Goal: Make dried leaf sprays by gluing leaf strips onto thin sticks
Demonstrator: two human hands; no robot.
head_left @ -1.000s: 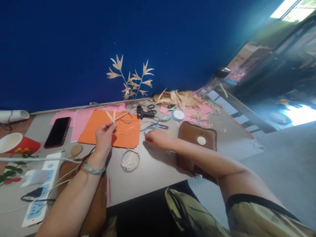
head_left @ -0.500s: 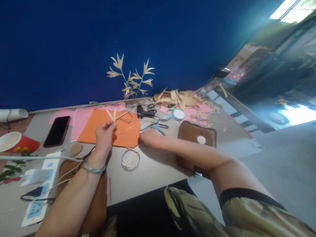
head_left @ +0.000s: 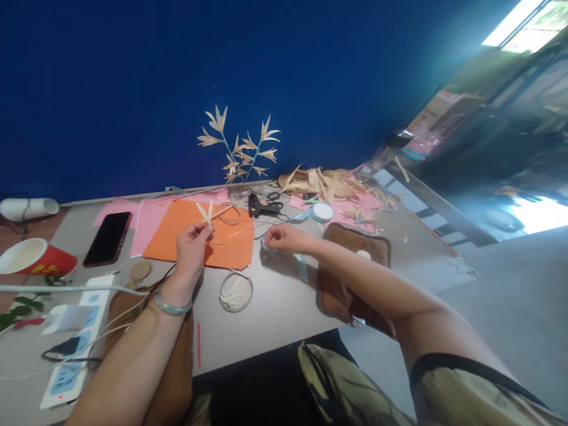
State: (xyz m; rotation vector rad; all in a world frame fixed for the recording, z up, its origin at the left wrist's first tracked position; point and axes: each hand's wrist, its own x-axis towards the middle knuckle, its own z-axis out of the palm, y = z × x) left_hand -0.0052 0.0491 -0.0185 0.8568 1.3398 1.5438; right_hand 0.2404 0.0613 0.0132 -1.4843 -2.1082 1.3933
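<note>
My left hand [head_left: 191, 245] is closed in a pinch over the orange sheet [head_left: 231, 255]. Out of its fingertips rises a small flower of pale dried-husk petals [head_left: 205, 212]. My right hand [head_left: 286, 238], just right of the sheet, has its fingers closed on a light blue roll of tape [head_left: 267, 244], mostly covered by the fingers. A pale blue strip [head_left: 303, 269] lies below that wrist. Behind the hands are a black glue gun [head_left: 262, 206] and a white-faced ribbon spool [head_left: 322, 212]. A thin ring with husk petals [head_left: 236, 291] rests in front of the sheet.
Husk-flower branches [head_left: 242, 157] stand against the blue wall. Dried husks [head_left: 323, 182] are heaped at the back. On the left are a phone [head_left: 107, 238], a red paper cup [head_left: 51, 258] and a power strip [head_left: 73, 355] with cables. A brown cushion [head_left: 335, 284] lies under my right forearm.
My right hand has lifted slightly and shifted right, with the light blue roll now in its fingers. My left hand still pinches the husk flower. The view has shifted a little.
</note>
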